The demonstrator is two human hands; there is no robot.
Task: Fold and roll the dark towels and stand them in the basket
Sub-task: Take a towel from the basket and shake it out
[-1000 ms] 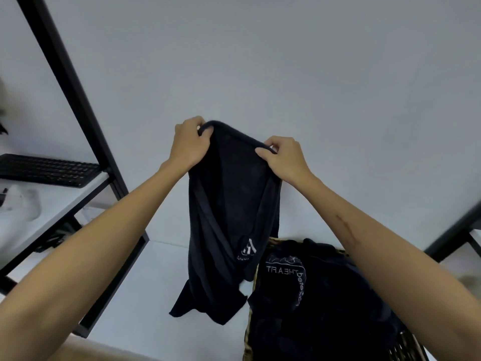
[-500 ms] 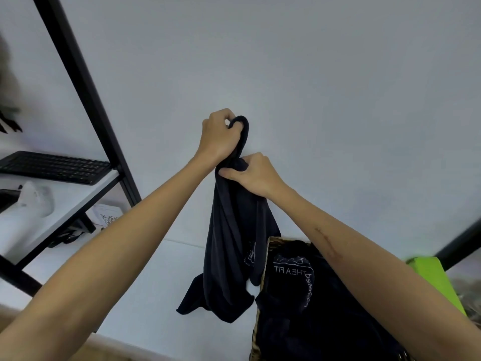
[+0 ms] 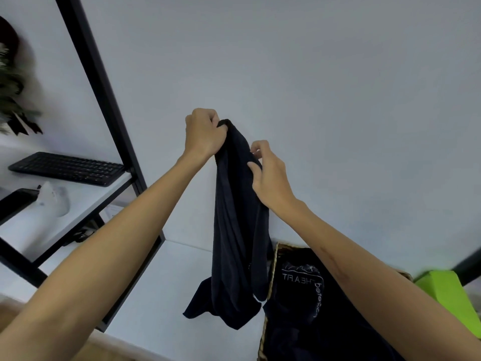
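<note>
1. Left hand, raised in front of the wall, grips the top fold of a dark towel with curled fingers.
2. Just below and to the right of it, the right hand pinches the same towel at its edge between thumb and fingers; the fingertips are partly buried in the cloth.
3. From both hands the towel hangs down in a bunched, narrow drape, its lower corners loose above the white counter.
4. Below the right hand a woven basket sits on the counter, filled with more dark towels; one shows pale printed lettering, mirrored and only partly readable. The right forearm covers part of the basket, and the picture's lower edge cuts it off.
5. Beyond the right forearm a bright green object is cut off by the edge; what it is cannot be told.
6. Left of the left hand stands a black-framed shelf carrying a black keyboard and a blurred white object.
7. Farther left, blurred dark foliage shows at the edge.
</note>
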